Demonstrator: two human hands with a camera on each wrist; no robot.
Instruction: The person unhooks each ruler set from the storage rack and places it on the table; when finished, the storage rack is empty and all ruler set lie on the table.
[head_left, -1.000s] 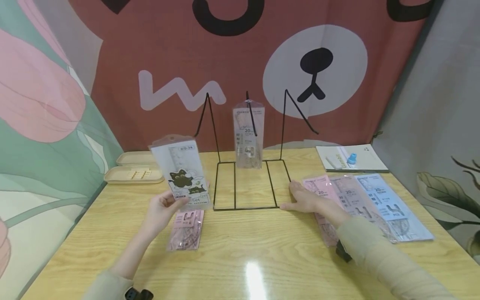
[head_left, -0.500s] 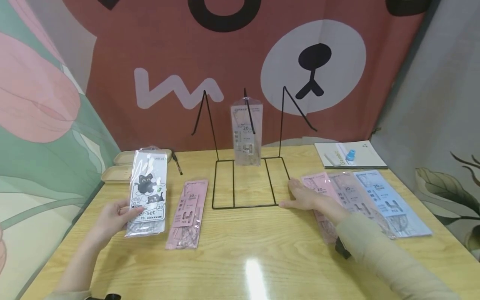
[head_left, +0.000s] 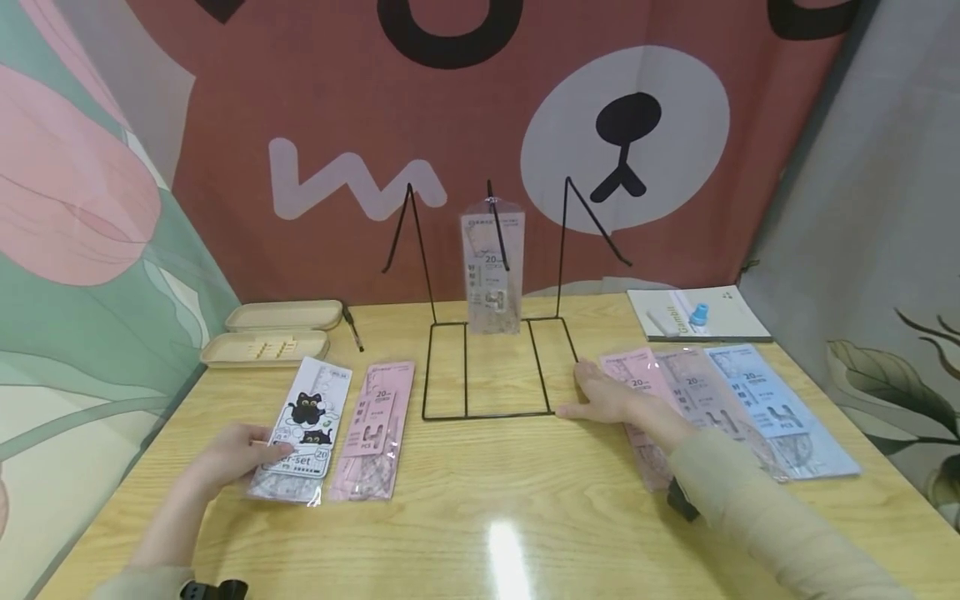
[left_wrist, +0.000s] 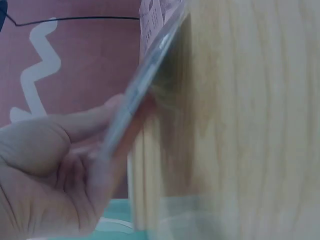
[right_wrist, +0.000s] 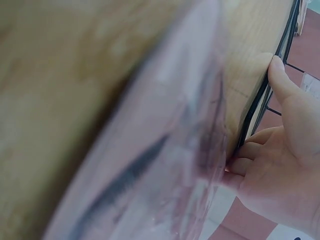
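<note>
My left hand (head_left: 234,457) pinches the lower left edge of a ruler set packet (head_left: 306,410) printed with black cats. In the left wrist view that packet (left_wrist: 142,80) tilts, one edge towards the wood. Just to its right lies a pink ruler set packet (head_left: 375,417). At the right side of the black wire display rack (head_left: 508,415), my right hand (head_left: 603,395) touches the base, thumb and fingers spread apart along the wire (right_wrist: 259,102). A pale pink ruler set packet (head_left: 491,267) hangs from the rack's middle hook.
Three packets, a pink one (head_left: 633,367), a greyish pink one (head_left: 701,387) and a blue one (head_left: 772,400), lie under and beside the right forearm. Behind them is a notebook (head_left: 731,312) bearing a blue cap (head_left: 699,314). Beige cases (head_left: 285,315) and a pen (head_left: 352,327) sit back left.
My left hand has carried the cat-printed packet leftwards, away from the rack, and lowered it beside the pink packet. The right hand stays at the rack's base.
</note>
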